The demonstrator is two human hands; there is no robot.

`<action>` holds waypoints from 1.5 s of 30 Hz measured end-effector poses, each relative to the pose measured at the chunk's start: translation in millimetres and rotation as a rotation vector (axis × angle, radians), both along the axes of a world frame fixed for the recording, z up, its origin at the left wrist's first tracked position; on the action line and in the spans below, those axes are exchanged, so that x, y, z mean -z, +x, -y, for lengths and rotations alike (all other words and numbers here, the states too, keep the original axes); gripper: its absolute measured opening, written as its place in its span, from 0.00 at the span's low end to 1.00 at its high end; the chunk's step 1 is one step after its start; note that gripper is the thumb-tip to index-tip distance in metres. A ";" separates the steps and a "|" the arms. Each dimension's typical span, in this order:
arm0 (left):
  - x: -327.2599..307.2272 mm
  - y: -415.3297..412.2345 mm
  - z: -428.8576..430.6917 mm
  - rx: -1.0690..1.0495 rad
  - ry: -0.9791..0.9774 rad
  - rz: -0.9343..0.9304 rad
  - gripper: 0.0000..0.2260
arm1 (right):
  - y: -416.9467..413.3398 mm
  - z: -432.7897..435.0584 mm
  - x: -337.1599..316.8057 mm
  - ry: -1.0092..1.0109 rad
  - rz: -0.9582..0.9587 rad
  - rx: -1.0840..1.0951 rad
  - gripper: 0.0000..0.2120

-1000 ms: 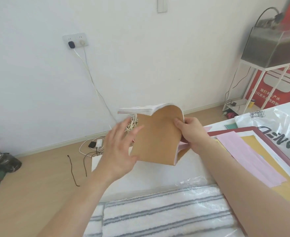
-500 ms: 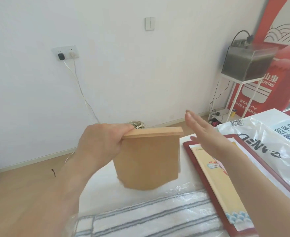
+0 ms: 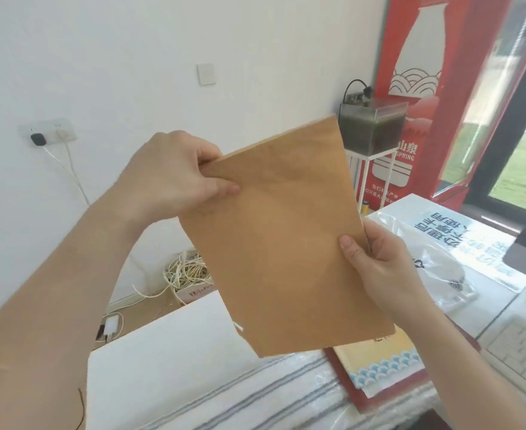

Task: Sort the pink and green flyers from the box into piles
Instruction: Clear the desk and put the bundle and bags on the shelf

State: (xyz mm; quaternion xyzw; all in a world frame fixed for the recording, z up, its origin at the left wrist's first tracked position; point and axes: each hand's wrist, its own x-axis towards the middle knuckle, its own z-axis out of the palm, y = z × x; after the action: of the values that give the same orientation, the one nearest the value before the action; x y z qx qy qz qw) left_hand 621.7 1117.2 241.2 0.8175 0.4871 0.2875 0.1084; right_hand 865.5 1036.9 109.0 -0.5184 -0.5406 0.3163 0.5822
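your left hand [image 3: 175,178] pinches the brown paper packet [image 3: 283,237] at its upper left corner, thumb on front. your right hand [image 3: 379,262] grips its right edge. packet hangs tilted, the red box [image 3: 358,401] with a yellow sheet [image 3: 379,355] just under its lower edge.

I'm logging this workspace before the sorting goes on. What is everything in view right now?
brown paper packet: one, brown, held up above the table
table: one, white, below
striped towel: one, white and grey, near edge
red tray: one, dark red, right of towel
yellow booklet: one, yellow with blue waves, on tray
plastic bag: one, printed blue, right
keyboard: one, white, far right
tank: one, clear, on stand
cable tangle: one, white, floor
left hand: pinches packet's upper left corner
right hand: grips packet's right edge
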 end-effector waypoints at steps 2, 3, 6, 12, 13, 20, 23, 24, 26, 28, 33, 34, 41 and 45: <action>8.6 18.8 -7.1 -0.028 0.044 0.231 0.08 | 26.2 9.6 -10.8 -0.058 0.002 0.061 0.06; 18.4 30.2 -10.6 -0.025 0.017 0.349 0.11 | 38.6 13.9 -14.4 -0.110 -0.036 0.080 0.07; 77.3 73.7 -17.4 -0.020 -0.312 0.597 0.23 | 76.7 17.6 -10.0 -0.260 -0.132 0.135 0.06; 239.9 145.3 -18.4 -0.244 -0.945 0.883 0.40 | 146.3 -21.0 71.7 -0.674 0.303 0.225 0.07; 255.8 155.0 -15.4 -0.260 -0.978 0.859 0.38 | 154.5 -26.1 92.0 -0.753 0.407 0.186 0.08; 261.2 183.1 -34.3 -0.404 -0.671 0.725 0.20 | 185.2 -46.8 128.7 -0.668 0.514 0.132 0.07; 265.1 190.7 -46.2 -0.489 -0.617 0.464 0.29 | 180.5 -61.0 132.6 -0.631 0.797 0.097 0.08; 272.0 191.9 -46.1 -0.522 -0.610 0.302 0.29 | 178.2 -62.1 139.1 -0.638 0.919 0.069 0.09; 288.0 193.4 -37.5 -0.545 -0.609 0.091 0.25 | 180.2 -60.7 152.4 -0.663 1.043 0.052 0.11; 302.2 195.4 -26.7 -0.548 -0.665 0.127 0.25 | 189.5 -63.4 158.4 -0.678 1.034 0.076 0.14; 311.9 202.0 -17.1 -0.644 -0.895 0.631 0.25 | 197.0 -78.5 164.4 -0.734 0.861 0.002 0.17; 309.4 202.7 -17.7 -0.654 -0.948 0.730 0.23 | 198.5 -80.1 165.1 -0.715 0.841 0.014 0.16; 301.1 179.0 -20.1 -0.749 -0.858 0.874 0.19 | 214.2 -86.7 156.1 -0.544 1.051 0.064 0.13; 302.0 171.5 -22.7 -0.796 -0.850 0.517 0.39 | 274.8 -134.3 152.8 -0.718 1.160 0.301 0.32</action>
State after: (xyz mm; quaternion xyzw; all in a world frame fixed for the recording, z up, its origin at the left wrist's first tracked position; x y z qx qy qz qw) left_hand 793.2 1139.9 -60.8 0.3637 0.7833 0.2756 0.4222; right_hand 1140.3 1171.2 -43.8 -0.8333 -0.5484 0.0634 0.0296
